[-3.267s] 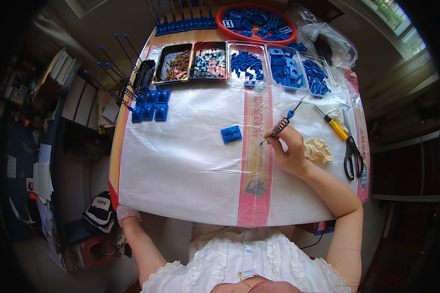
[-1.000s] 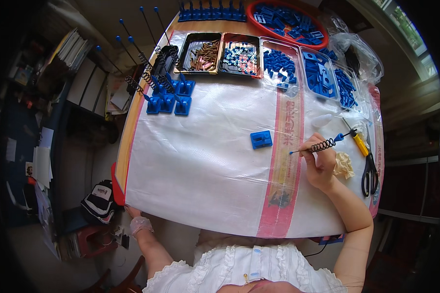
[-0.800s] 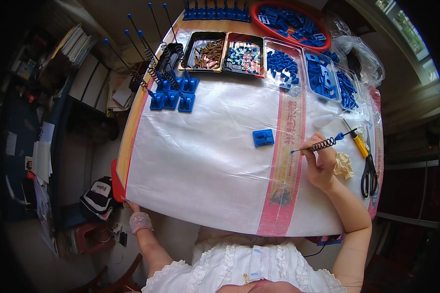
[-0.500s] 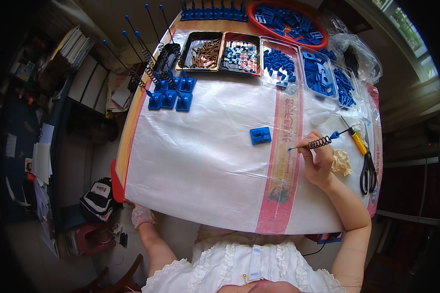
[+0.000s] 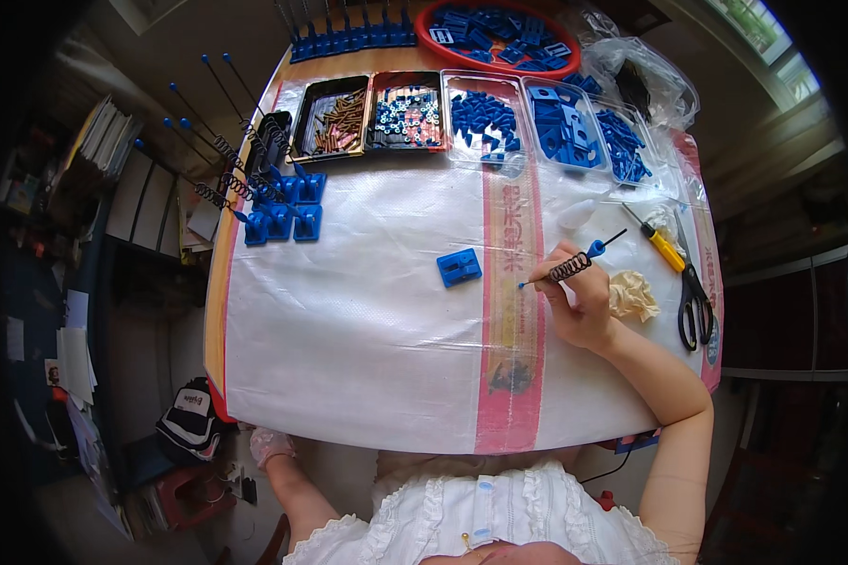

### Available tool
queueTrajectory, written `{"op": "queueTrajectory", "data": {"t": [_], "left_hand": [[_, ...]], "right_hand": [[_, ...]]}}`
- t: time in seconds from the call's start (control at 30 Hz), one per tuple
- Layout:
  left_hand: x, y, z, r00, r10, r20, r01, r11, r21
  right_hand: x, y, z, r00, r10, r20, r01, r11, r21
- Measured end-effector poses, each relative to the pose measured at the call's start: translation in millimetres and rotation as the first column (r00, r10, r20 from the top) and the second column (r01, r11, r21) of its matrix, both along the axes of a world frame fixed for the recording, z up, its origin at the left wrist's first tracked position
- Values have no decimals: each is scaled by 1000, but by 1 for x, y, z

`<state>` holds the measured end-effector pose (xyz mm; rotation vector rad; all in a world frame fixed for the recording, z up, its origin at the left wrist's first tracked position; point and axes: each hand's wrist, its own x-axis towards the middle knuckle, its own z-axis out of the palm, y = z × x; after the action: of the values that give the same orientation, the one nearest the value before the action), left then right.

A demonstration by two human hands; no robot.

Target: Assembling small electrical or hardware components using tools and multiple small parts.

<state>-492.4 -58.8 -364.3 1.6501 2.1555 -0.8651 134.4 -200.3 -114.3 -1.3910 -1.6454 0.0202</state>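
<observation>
My right hand (image 5: 579,299) is closed over the white sheet at the table's right half. It pinches a spring rod: a black coil spring (image 5: 569,268) on a thin rod, with a small blue tip left of my fingers and a blue cone-shaped piece (image 5: 596,249) beyond them. Left of this hand, apart from it, a blue rectangular base block (image 5: 459,268) lies on the sheet. A crumpled cream paper (image 5: 633,296) sits just right of my wrist. My left hand (image 5: 271,446) hangs past the table's near left edge, with something pale and sheer around it; its fingers are not clear.
Assembled spring rods on blue bases (image 5: 279,218) stand at the far left. Along the back are trays of screws (image 5: 341,121), nuts (image 5: 407,119) and blue parts (image 5: 485,122), plus a red basin (image 5: 575,58). A yellow-handled screwdriver (image 5: 666,250) and black scissors (image 5: 695,306) lie right.
The whole view has shifted, so the table's contents sit farther left. My right hand still holds the spring rod beside the blue base block; my left hand stays below the table edge.
</observation>
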Motion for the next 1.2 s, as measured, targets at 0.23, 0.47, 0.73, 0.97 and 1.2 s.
{"op": "queueTrajectory", "data": {"t": [0.23,0.47,0.73,0.97,1.2], "left_hand": [[5,-5,15,981,-161,-107,165,986,33],[6,-11,11,999,43,4,-43,985,165],[33,-25,-27,958,208,197,-255,933,255],[47,-45,-44,904,299,307,-392,865,313],[51,-45,-53,874,320,365,-442,835,328]], "right_hand": [[-1,-3,6,1000,-12,9,13,1000,-16],[-1,-2,5,1000,4,4,-4,1000,-20],[-1,-6,8,999,-33,15,33,999,-24],[-2,0,9,1000,-10,-1,10,1000,-3],[-3,0,7,999,-38,-12,38,999,-17]]}}
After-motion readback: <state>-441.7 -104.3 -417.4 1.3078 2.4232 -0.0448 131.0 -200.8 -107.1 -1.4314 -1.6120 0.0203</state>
